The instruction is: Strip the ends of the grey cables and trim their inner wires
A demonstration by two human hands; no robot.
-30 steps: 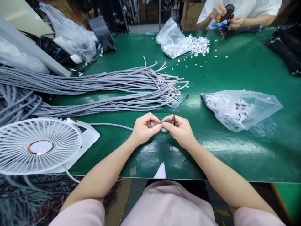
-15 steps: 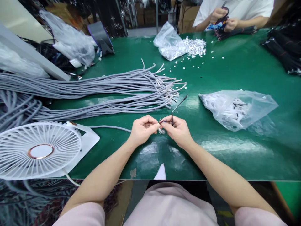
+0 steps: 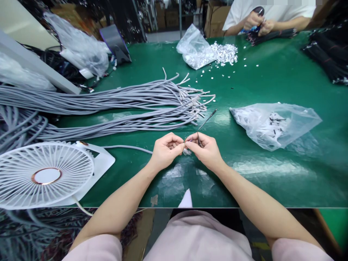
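In the head view, my left hand (image 3: pixel 169 148) is closed around the end of a grey cable (image 3: pixel 129 147), which runs in from the left beside the fan. Thumb and fingers of my right hand (image 3: pixel 204 148) pinch the thin inner wires at that end, and the two hands almost touch. Frayed pale strands (image 3: pixel 186 152) hang below the fingertips. A slim dark tool (image 3: pixel 199 140) sticks up between the right fingers; its kind is unclear. Just beyond, a thin dark rod (image 3: pixel 208 119) slants away. My fingers hide most of the wires.
Bundled grey cables (image 3: pixel 122 99) lie across the left. A white fan (image 3: pixel 65 159) stands near left. At right is a clear bag (image 3: pixel 274 125) of white parts; behind, another bag (image 3: pixel 194 50) beside scattered silvery bits (image 3: pixel 226 53). Across the table (image 3: pixel 272 79), a co-worker's hands (image 3: pixel 259 23) handle dark cables.
My hands stay nearly in place, with the fingertips slightly closer together; the coloured wires between them show less. The co-worker's hands have shifted a little.
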